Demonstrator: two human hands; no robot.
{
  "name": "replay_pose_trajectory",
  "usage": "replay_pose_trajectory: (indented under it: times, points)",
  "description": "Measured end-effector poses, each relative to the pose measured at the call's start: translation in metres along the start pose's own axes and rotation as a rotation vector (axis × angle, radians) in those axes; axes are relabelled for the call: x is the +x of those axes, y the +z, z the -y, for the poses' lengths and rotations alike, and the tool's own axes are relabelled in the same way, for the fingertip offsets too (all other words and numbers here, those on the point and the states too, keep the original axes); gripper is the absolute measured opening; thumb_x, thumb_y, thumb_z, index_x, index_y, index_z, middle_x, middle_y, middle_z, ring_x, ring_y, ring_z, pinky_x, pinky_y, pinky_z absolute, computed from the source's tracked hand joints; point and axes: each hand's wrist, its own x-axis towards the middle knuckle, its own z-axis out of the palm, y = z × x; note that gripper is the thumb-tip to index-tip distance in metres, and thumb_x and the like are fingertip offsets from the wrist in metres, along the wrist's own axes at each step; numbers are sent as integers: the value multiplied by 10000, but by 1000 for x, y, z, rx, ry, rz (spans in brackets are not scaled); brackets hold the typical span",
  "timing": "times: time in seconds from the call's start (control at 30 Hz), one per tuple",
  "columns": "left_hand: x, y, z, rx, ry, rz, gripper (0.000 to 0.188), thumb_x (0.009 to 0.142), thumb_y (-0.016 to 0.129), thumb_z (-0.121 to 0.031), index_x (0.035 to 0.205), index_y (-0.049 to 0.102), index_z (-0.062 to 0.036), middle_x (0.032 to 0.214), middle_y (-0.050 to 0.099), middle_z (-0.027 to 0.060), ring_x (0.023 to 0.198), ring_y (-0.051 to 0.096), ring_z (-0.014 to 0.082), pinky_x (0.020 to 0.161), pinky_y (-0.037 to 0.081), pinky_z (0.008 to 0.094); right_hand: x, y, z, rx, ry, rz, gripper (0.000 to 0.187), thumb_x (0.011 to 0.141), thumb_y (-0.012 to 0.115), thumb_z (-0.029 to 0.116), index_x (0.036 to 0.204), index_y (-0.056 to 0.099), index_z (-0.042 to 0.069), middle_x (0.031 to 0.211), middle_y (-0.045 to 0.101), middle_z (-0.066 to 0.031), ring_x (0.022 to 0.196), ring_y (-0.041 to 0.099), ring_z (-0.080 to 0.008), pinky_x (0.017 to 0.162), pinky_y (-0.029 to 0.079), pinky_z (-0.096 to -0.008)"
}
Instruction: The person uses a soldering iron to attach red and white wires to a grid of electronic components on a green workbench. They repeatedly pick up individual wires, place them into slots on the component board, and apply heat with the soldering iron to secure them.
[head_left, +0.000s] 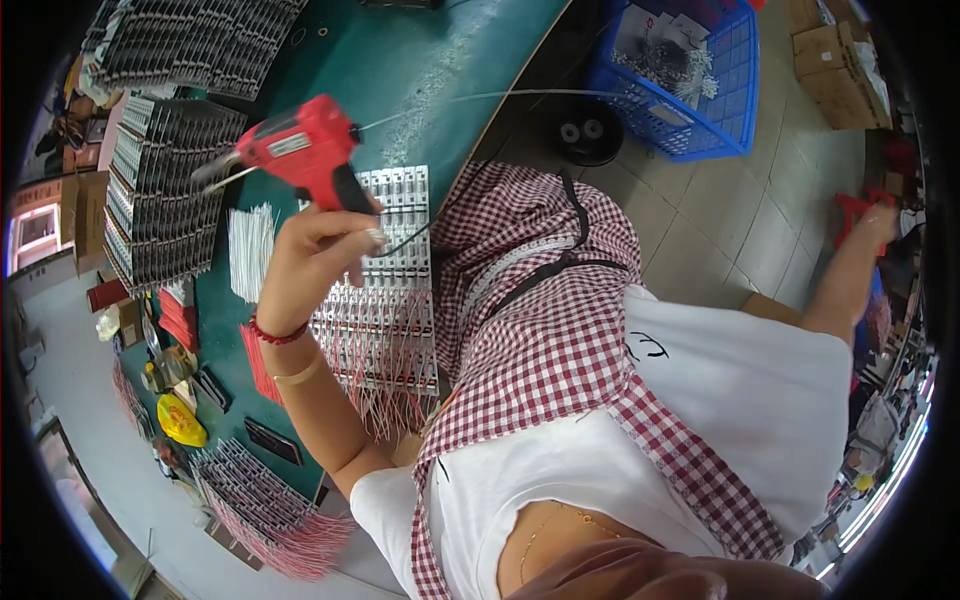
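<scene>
My left hand [315, 262] is closed around the black-and-red handle of a red hot glue gun [298, 145], its nozzle pointing left over the green table. A thin pale strand [480, 96] runs from the back of the gun toward the right, and a black cord [408, 240] hangs by the handle. Beneath this hand lies a block of white-and-silver modules [405, 215] in rows, with thin red and white wires [385, 350] fanning out. Far to the right, my right arm is stretched out; my right hand [880, 222] is beside a red stool-like frame [850, 212], its fingers too small to read.
Tall stacks of modules [165, 190] stand on the green table [400, 60] at the left. White wires [250, 250], red wires [258, 362] and a yellow object [180, 420] lie nearby. On the floor are a blue basket [680, 130], a black round base [588, 135] and a carton [838, 75].
</scene>
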Motion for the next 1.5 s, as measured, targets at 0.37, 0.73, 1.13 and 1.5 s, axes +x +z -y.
replay_pose_trajectory:
  times: [0.37, 0.73, 1.13, 1.5]
  points:
    - [60, 56, -30, 339, 246, 162, 133, 817, 641, -103, 849, 731, -10, 657, 673, 131, 502, 652, 194, 546, 507, 305, -489, -199, 298, 1382, -1274, 1299, 385, 959, 528, 323, 1048, 676, -21, 1026, 705, -129, 863, 648, -232, 793, 503, -337]
    - [44, 46, -14, 203, 40, 96, 190, 840, 709, -166, 907, 722, 12, 671, 670, 91, 516, 651, 136, 524, 493, 256, -324, -332, 247, 1205, -1183, 438, 369, 951, 545, 268, 901, 675, -74, 747, 676, -91, 697, 573, -138, 654, 467, -314]
    - [37, 83, -14, 150, 269, 145, 167, 801, 678, -185, 873, 745, -50, 665, 678, 101, 571, 656, 226, 611, 509, 339, -495, -386, 237, 2052, -1479, 1381, 585, 863, 665, 283, 1283, 472, -76, 1117, 624, -158, 1003, 627, -234, 894, 499, -337]
    - [-64, 57, 30, -22, 245, -484, 114, 814, 695, -128, 893, 724, -52, 824, 648, 78, 826, 627, 256, 725, 489, 351, -521, -416, 246, 1845, -1569, 1825, 623, 938, 531, 525, 1217, 472, -29, 842, 614, -134, 766, 636, -208, 773, 543, -385]
